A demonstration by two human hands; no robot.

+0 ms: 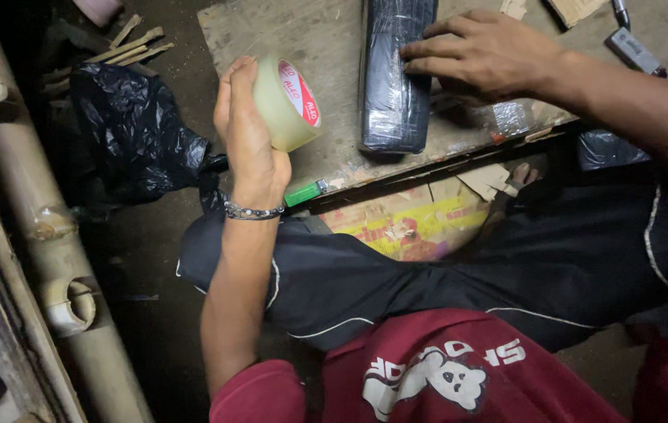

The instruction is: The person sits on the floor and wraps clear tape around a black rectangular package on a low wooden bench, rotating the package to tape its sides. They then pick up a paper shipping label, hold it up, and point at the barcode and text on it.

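Head view: black wrapped bundle (393, 74) lies lengthwise, pointing away.

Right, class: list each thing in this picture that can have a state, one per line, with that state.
left hand: closed around the tape roll, raised
tape roll: held off the board
right hand: flat, pressing on the black bundle
black bundle: wrapped, lying on the wooden board
green lighter: lying at the board's edge
black plastic bag: crumpled on the floor

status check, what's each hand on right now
Left hand grips clear tape roll. Right hand flat on black plastic-wrapped bundle, on worn wooden board. Green lighter at board edge.
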